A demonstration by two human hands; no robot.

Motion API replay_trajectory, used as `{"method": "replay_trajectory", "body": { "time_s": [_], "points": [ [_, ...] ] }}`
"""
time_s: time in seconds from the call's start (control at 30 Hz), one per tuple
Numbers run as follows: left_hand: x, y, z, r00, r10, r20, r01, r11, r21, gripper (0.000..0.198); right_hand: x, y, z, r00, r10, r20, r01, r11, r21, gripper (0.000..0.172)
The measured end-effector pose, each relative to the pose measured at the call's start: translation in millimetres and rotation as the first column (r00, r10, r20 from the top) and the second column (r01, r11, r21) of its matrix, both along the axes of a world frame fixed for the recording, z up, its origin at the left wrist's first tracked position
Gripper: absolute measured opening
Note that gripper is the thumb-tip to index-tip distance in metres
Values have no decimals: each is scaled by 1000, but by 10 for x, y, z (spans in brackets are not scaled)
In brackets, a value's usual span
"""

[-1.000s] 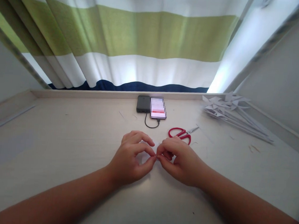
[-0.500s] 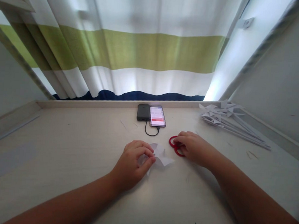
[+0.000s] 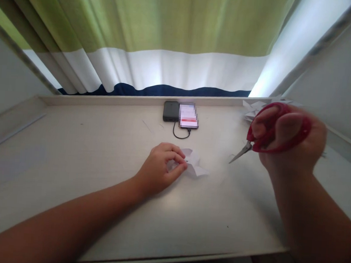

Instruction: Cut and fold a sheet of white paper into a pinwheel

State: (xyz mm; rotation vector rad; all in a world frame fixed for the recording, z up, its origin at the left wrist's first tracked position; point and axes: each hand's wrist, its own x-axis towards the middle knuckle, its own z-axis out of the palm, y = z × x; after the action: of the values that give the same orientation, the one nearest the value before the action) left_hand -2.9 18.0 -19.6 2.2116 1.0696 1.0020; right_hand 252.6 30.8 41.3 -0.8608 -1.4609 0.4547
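Observation:
My left hand (image 3: 163, 166) rests on the pale table (image 3: 71, 156) at centre, its fingers pinched on a small folded piece of white paper (image 3: 194, 165) that sticks out to the right. My right hand (image 3: 291, 143) is raised at the right, closer to the camera, with its fingers through the red handles of a pair of scissors (image 3: 263, 139). The scissors' blades point down and left and look closed.
A dark power bank (image 3: 171, 111) and a phone (image 3: 188, 116) joined by a short cable lie at the table's far edge. White folded paper pinwheels (image 3: 255, 107) lie at the far right, partly behind my right hand. A striped curtain (image 3: 158, 38) hangs behind.
My right hand left the paper, reached to the scissors on the table, and has lifted them up toward the right. My left hand kept hold of the paper.

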Motion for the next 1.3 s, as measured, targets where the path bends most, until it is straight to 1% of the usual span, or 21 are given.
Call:
{"method": "replay_trajectory", "body": {
  "time_s": [0.03, 0.07, 0.1, 0.17, 0.27, 0.33, 0.43, 0.53, 0.67, 0.73, 0.87, 0.93, 1.07, 1.17, 1.3],
  "points": [
    [6, -4, 3, 1000, -8, -4, 9, 1000, 3, 6, -62, -12, -7, 991, -48, -122, 57, 996, 72, 41],
    [12, -8, 5, 1000, -18, -9, 18, 1000, 6, 6, -128, -23, -18, 988, -42, -146, 46, 999, 21, 45],
    [18, -12, 8, 1000, -27, -13, 27, 1000, 11, 6, -194, -35, -31, 980, -51, -191, 55, 998, 16, 49],
    [26, -19, 15, 999, -43, -21, 44, 999, 20, 6, -304, -60, -58, 977, -18, -211, 8, 999, -47, 53],
    [33, -24, 26, 998, -59, -34, 60, 998, 23, 7, -412, -95, -80, 977, 7, -213, -29, 994, -102, 54],
    [32, -26, 28, 997, -69, -41, 70, 997, 27, 7, -465, -121, -80, 977, -8, -212, -20, 991, -129, 55],
    [32, -33, 22, 995, -81, -54, 84, 995, 45, 7, -528, -168, -71, 973, -44, -225, 15, 992, -126, 55],
    [34, -50, 18, 993, -98, -72, 103, 992, 75, 6, -556, -210, -76, 978, -57, -202, 32, 992, -123, 58],
    [37, -76, 30, 990, -111, -91, 120, 987, 105, 6, -570, -230, -122, 986, 22, -167, -45, 990, -134, 56],
    [38, -84, 38, 989, -111, -95, 121, 986, 112, 6, -591, -229, -149, 983, 34, -179, -58, 990, -131, 53],
    [43, -94, 51, 988, -122, -95, 134, 983, 123, 5, -623, -225, -173, 988, -15, -156, -6, 991, -137, 50],
    [45, -99, 56, 987, -129, -98, 141, 982, 124, 6, -606, -228, -158, 992, -31, -122, 9, 983, -181, 50],
    [49, -108, 63, 985, -134, -107, 147, 981, 127, 6, -539, -246, -89, 997, 34, -64, -52, 955, -291, 52],
    [53, -112, 63, 984, -137, -113, 152, 979, 136, 6, -513, -252, -51, 998, 44, -46, -56, 950, -306, 52],
    [56, -111, 60, 983, -144, -117, 161, 975, 150, 6, -507, -229, -54, 999, 33, -25, -39, 957, -289, 47]
  ]
}}
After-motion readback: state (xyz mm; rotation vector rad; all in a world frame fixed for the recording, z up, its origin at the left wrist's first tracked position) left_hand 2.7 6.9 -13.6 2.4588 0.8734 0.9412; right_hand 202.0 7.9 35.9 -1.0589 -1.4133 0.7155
